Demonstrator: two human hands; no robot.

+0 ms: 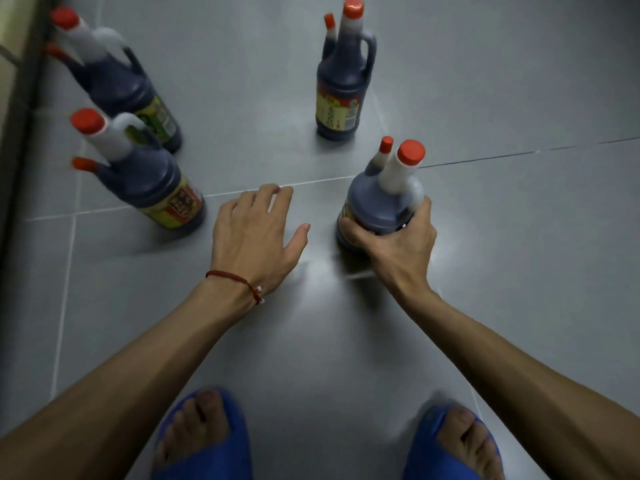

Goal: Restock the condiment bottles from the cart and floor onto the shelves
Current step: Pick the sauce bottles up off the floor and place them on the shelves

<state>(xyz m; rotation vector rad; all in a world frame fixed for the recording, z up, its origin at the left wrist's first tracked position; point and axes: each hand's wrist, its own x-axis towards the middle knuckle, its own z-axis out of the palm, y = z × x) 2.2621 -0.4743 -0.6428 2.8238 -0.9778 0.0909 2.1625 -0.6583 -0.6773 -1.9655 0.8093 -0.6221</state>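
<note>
The restocking looks no further than partway done. Four dark, red-capped bottles stand on the grey tiled floor, and none of them is on a shelf in this view. The person bends low over them, feet in blue slippers at the bottom of the view.

The right hand is curled round the shoulder of the nearest bottle, thumb on one side and fingers on the other. The base of that bottle seems to rest on the tiles, so I judge the lift has not begun. The left hand, with a red bracelet at its wrist, is spread flat with straight fingers just left of the nearest bottle and holds nothing. I cannot tell whether it touches the floor.

Beyond the nearest bottle and a little to its left stands a second bottle, well apart from it. Far to its left are the other two. The third bottle is about level with it. The fourth bottle is farther back, close to a pale strip at the edge of the view. That strip may be the foot of the shelves, though it is too blurred to say.

No cart shows. At least four bottles are left to carry, the gripped one most likely first.
</note>
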